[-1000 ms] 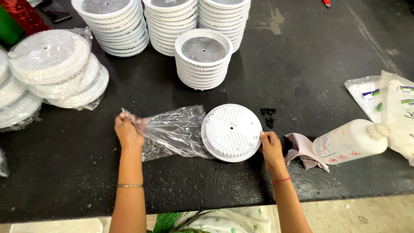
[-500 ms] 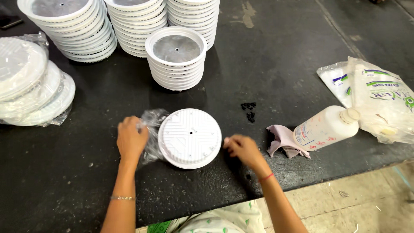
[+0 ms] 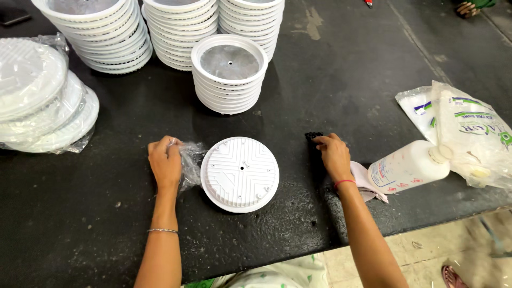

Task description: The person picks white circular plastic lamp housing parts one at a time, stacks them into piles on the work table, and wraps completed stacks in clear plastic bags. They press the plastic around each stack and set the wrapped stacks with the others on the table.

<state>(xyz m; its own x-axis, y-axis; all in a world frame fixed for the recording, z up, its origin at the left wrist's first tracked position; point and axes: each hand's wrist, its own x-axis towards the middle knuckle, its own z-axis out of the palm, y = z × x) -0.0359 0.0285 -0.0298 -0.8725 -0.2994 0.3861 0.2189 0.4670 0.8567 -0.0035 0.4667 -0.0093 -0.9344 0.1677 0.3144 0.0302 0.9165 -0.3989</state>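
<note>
Black and rough-textured, a worktable (image 3: 373, 69) fills the head view, seen from above. Near its front edge a white round plastic disc (image 3: 240, 174) lies flat, ribbed underside up, with small holes near its rim. A crumpled clear plastic bag (image 3: 190, 162) is tucked against the disc's left side and is gripped by the left hand (image 3: 165, 162), whose fingers are curled closed around the film. A thin bangle is worn on that forearm.

To the right of the disc, the right hand (image 3: 334, 156) is laid on the table with fingers loosely bent; its fingertips are touching a small black object (image 3: 312, 136). Whether that object is actually pinched cannot be told. A red band is worn at the wrist, and a pale cloth (image 3: 368, 184) is seen just beside and partly under the wrist.

A white plastic bottle (image 3: 409, 166) lies on its side next to the cloth, with printed plastic packets (image 3: 469, 133) beyond it at the right edge. Behind the disc, stacks of white round housings (image 3: 229, 74) are ranged along the back. At far left, bagged white discs (image 3: 42, 101) are piled.
</note>
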